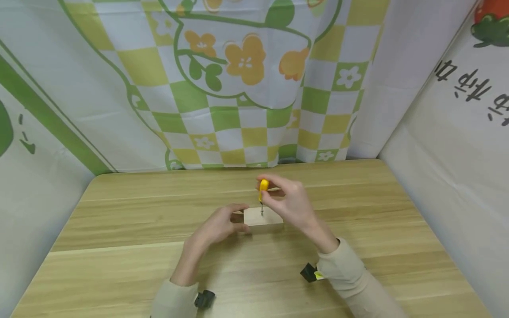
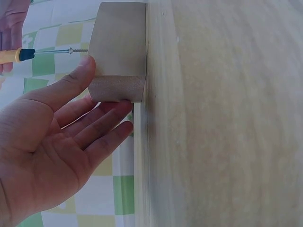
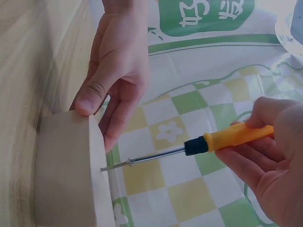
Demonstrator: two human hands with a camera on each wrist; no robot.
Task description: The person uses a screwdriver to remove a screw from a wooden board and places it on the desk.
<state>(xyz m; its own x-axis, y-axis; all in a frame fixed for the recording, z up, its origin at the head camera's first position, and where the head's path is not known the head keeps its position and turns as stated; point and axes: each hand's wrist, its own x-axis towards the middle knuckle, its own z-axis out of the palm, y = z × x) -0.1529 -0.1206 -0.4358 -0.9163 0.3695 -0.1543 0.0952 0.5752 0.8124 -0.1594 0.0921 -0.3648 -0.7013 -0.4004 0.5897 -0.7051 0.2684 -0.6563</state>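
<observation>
A pale wooden block (image 1: pixel 263 228) lies flat on the table, with a screw (image 3: pixel 115 166) standing in its upper face, much of the thread still showing. My left hand (image 1: pixel 218 226) grips the block's left end between thumb and fingers, as the left wrist view also shows at the block (image 2: pixel 118 40). Above the block my right hand (image 1: pixel 292 201) holds a screwdriver (image 1: pixel 263 190) by its yellow handle, thumb and fingers pinching it. Its shaft points down, and the tip meets the screw head in the right wrist view. The screwdriver stands close to upright.
The wood-grain table (image 1: pixel 119 274) spreads around the block. Behind it hangs a checked green, yellow and white curtain (image 1: pixel 230 110). White printed sheets (image 1: pixel 449 145) flank both sides. Small black devices (image 1: pixel 204 299) sit by each sleeve cuff.
</observation>
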